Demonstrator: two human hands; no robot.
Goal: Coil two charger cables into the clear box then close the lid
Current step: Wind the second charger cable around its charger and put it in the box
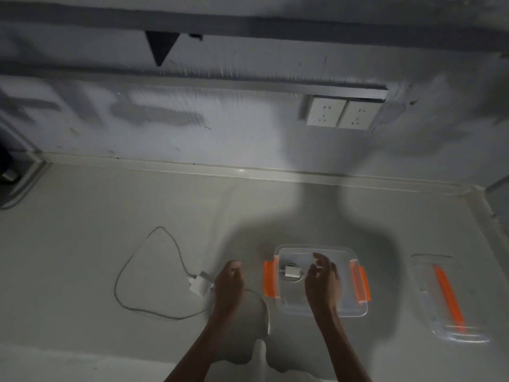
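A: Where does the clear plastic box with orange side clips (321, 304) sit?

B: On the pale grey counter (96, 216), at about 5 o'clock in the view, lid off. A white charger block with its coiled cable (291, 272) lies inside, toward the box's 10 o'clock corner.

A: And the right hand (322, 282)?

B: It hovers over the box, fingers spread and loosely curled, gripping nothing that can be seen.

A: The left hand (229, 282)?

B: At the box's 9 o'clock, fingers bent inward. Blur hides whether they pinch the cable, so that cannot be told.

A: The second charger?

B: A white plug with a long grey cable (199, 283) rests just beside the left hand at its 9 o'clock, the cable looping wide across the counter.

A: The lid?

B: The clear lid with an orange strip (447, 296) lies flat at the box's 3 o'clock, apart from it. Two white wall sockets (341, 113) sit at 1 o'clock
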